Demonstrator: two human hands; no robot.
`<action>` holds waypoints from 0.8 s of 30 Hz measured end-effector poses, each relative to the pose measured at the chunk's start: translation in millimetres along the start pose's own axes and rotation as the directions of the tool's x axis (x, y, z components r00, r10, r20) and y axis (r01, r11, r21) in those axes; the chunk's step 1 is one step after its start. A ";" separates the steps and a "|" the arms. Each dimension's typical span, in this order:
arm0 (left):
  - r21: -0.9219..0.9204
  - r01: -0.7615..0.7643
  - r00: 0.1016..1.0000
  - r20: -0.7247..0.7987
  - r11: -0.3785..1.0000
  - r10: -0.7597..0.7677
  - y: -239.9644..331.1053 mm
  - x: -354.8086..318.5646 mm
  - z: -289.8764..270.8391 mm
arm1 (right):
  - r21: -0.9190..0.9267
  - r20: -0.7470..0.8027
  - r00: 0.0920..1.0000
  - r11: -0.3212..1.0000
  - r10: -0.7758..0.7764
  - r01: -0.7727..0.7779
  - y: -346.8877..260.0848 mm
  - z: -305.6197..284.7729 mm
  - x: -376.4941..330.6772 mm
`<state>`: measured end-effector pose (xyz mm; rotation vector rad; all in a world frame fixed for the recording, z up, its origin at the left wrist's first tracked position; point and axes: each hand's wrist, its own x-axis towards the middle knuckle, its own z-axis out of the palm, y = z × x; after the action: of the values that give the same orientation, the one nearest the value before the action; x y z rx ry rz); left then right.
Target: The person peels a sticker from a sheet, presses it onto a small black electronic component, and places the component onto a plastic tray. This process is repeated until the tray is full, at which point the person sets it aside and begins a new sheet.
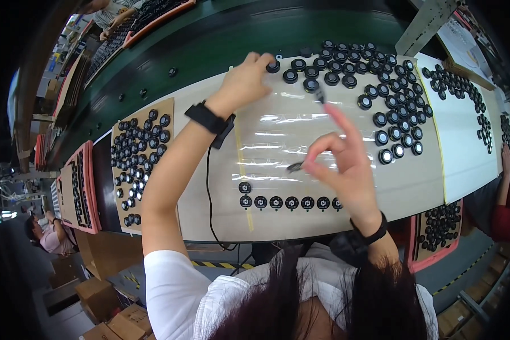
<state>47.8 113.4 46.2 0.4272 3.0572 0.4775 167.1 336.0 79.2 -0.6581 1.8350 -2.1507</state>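
My left hand reaches to the far edge of the board, its fingers curled at a round black part with a pale centre. Over the middle of the board is my right hand, thumb and a finger pinched together on a small dark piece. Its index finger points away from me, and a blurred dark piece shows at that fingertip. Nearer me, a row of black discs with light symbols lies along clear film strips. One more disc sits above the row's left end.
Many round black parts spread over the board's right side. A brown board at left carries more. Beyond runs a green conveyor belt with a few loose parts. A black cable crosses the near left. Other people work at the sides.
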 end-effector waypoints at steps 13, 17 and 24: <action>-0.993 0.082 0.995 0.076 0.091 -0.069 60.6 -22.9 -34.5 | 0.052 -0.294 0.954 0.995 -0.061 0.080 -20.6 -49.8 32.9; -0.973 -0.104 0.994 -0.109 0.207 -0.015 100.6 -62.0 -48.8 | 0.211 -0.142 0.987 0.972 -0.070 0.099 -24.3 -49.4 48.8; -0.904 -0.207 0.969 -0.243 0.373 -0.050 115.7 -82.3 -55.6 | 0.521 -0.082 0.989 0.851 0.123 -0.063 -53.1 -18.4 53.3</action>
<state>154.3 180.5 132.1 0.4387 2.2913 2.2120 117.6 337.4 138.8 -0.3188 1.1981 -2.4984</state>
